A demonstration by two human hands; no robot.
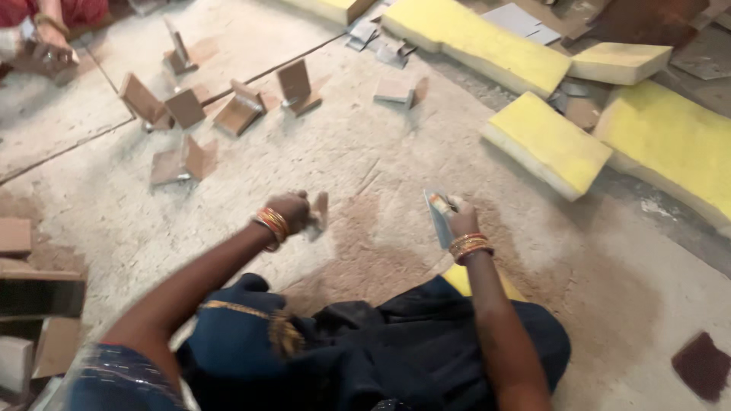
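My left hand (293,211) is closed around a small rusty metal piece (319,215), held just above the dusty concrete floor (381,152). My right hand (461,218) grips a flat grey metal plate (439,215), tilted on edge, a short way to the right of the left hand. Both wrists wear orange and gold bangles. My knees in dark blue cloth (365,350) fill the bottom of the view. The picture is blurred by motion.
Several bent brown metal brackets (240,110) stand on the floor ahead at the left. Yellow foam slabs (548,144) lie at the right and back. Another person's hands (49,42) work at the top left. Stacked metal pieces (30,304) sit at the left edge.
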